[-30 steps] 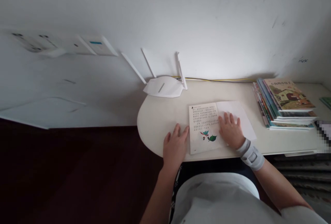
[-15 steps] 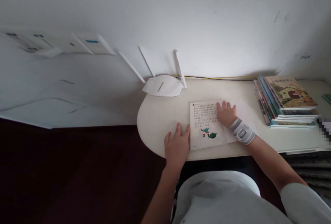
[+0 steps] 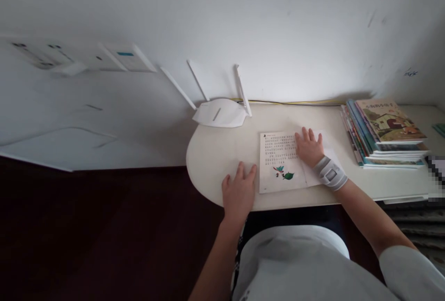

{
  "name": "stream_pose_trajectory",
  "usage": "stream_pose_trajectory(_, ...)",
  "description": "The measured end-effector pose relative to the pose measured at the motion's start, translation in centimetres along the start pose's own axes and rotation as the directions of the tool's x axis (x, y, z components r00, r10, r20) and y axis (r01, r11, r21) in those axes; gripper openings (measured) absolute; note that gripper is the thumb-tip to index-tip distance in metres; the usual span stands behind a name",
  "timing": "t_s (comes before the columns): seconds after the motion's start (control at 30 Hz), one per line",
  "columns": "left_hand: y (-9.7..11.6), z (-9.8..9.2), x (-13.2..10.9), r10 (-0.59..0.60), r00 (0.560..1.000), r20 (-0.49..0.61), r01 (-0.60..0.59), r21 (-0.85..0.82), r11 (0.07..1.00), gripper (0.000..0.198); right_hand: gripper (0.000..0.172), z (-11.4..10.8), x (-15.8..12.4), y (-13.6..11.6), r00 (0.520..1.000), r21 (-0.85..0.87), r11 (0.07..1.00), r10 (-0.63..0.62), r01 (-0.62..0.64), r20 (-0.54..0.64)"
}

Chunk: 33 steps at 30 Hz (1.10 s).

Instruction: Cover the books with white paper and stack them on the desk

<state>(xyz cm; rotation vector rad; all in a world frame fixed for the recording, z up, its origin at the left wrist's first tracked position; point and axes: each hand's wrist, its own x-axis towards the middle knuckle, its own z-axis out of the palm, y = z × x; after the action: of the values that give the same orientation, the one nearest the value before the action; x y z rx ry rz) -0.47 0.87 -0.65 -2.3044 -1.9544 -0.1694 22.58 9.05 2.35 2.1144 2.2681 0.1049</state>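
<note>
An open picture book (image 3: 277, 180) lies on the white desk (image 3: 212, 162), its left page printed with text, a small bird-like figure and a green leaf. My right hand (image 3: 309, 148) rests with fingers spread across the middle of the book, over the edge of the text. Its palm and wrist hide much of the right page. A grey-and-white band (image 3: 331, 173) circles that wrist. My left hand (image 3: 238, 193) lies flat near the desk's front edge, fingers apart, a small gap left of the book.
Behind the book stands a white router (image 3: 220, 113) with upright antennas. Cables (image 3: 288, 103) run along the wall. A stack of books (image 3: 391, 127) sits at the right. Wall sockets (image 3: 128, 57) are at the left, above dark floor (image 3: 104, 231). The desk's left end is rounded.
The book has slid slightly right and away from me, with my right hand moving along on it. A gap has opened between my left hand and the book.
</note>
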Motion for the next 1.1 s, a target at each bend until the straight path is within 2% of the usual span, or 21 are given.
stream_pose_trajectory(0.07, 0.0, 0.2, 0.0, 0.005, 1.0, -0.018, -0.006, -0.01, 1.0, 0.045, 0.051, 0.1, -0.1, 0.7, 0.999, 0.05, 0.999, -0.025, 0.023, 0.037)
stream_pose_trajectory(0.13, 0.0, 0.3, 0.0, 0.002, 0.999, -0.037, -0.003, -0.036, 0.999, 0.044, 0.053, 0.5, -0.6, 1.7, 0.992, 0.116, 0.989, -0.1, 0.091, 0.071)
stream_pose_trajectory(0.23, 0.0, 0.2, 0.1, 0.014, 0.999, -0.044, -0.018, -0.086, 0.996, 0.044, 0.057, 1.4, -1.7, 3.1, 0.98, 0.14, 0.974, -0.19, 0.181, 0.056)
stream_pose_trajectory(0.37, 0.0, 0.0, 0.0, 0.028, 0.999, -0.043, -0.032, -0.114, 0.993, 0.044, 0.052, 1.9, -2.9, 4.8, 0.99, 0.104, 0.985, -0.137, 0.134, 0.024)
stream_pose_trajectory(0.43, 0.0, -0.3, -0.2, 0.024, 0.998, -0.057, -0.031, -0.128, 0.991, 0.043, 0.05, 1.9, -3.2, 6.0, 0.998, 0.171, 0.983, -0.068, 0.064, 0.014)
stream_pose_trajectory(0.47, 0.1, -0.4, -0.3, 0.02, 0.997, -0.073, -0.03, -0.139, 0.99, 0.042, 0.049, 1.8, -3.5, 6.9, 1.0, 0.259, 0.965, -0.027, 0.025, 0.005)
stream_pose_trajectory(0.5, 0.2, -0.6, -0.4, 0.019, 0.995, -0.093, -0.033, -0.152, 0.988, 0.042, 0.049, 1.7, -3.8, 7.9, 1.0, 0.403, 0.915, 0.021, -0.018, -0.001)
stream_pose_trajectory(0.53, 0.3, -0.8, -0.6, 0.025, 0.994, -0.111, -0.044, -0.165, 0.985, 0.043, 0.05, 1.6, -4.2, 9.1, 0.998, 0.567, 0.822, 0.069, -0.058, 0.002)
stream_pose_trajectory(0.6, 0.6, -1.1, -0.9, 0.062, 0.991, -0.119, -0.083, -0.18, 0.98, 0.046, 0.05, 1.4, -5.4, 11.5, 0.988, 0.826, 0.553, 0.149, -0.111, 0.034)
stream_pose_trajectory(0.63, 0.8, -1.3, -1.0, 0.09, 0.99, -0.105, -0.108, -0.182, 0.977, 0.049, 0.049, 1.3, -6.0, 12.6, 0.984, 0.883, 0.453, 0.173, -0.125, 0.05)
stream_pose_trajectory(0.73, 1.4, -1.7, -1.1, 0.142, 0.989, -0.04, -0.147, -0.168, 0.975, 0.05, 0.042, 0.7, -7.7, 14.7, 0.97, 0.953, 0.225, 0.181, -0.202, 0.163)
stream_pose_trajectory(0.83, 1.9, -2.0, -1.1, 0.138, 0.99, -0.008, -0.137, -0.152, 0.979, 0.048, 0.037, 0.3, -8.2, 14.7, 0.933, 0.932, -0.116, 0.067, -0.344, 0.353)
stream_pose_trajectory(0.87, 2.1, -2.1, -1.1, 0.134, 0.991, -0.007, -0.133, -0.148, 0.98, 0.047, 0.037, 0.2, -8.1, 14.4, 0.925, 0.912, -0.179, 0.03, -0.368, 0.379)
stream_pose_trajectory(0.97, 2.5, -2.4, -1.2, 0.148, 0.989, -0.014, -0.148, -0.151, 0.977, 0.045, 0.041, -0.1, -7.8, 13.5, 0.939, 0.928, -0.169, 0.029, -0.332, 0.342)
stream_pose_trajectory(1.03, 2.9, -2.5, -1.3, 0.173, 0.985, -0.023, -0.175, -0.165, 0.971, 0.044, 0.046, -0.6, -7.9, 13.1, 0.961, 0.961, -0.083, 0.062, -0.264, 0.269)
stream_pose_trajectory(1.1, 3.3, -2.6, -1.5, 0.201, 0.979, -0.029, -0.203, -0.192, 0.96, 0.044, 0.054, -1.5, -8.4, 12.8, 0.989, 0.989, 0.061, 0.054, -0.138, 0.134)
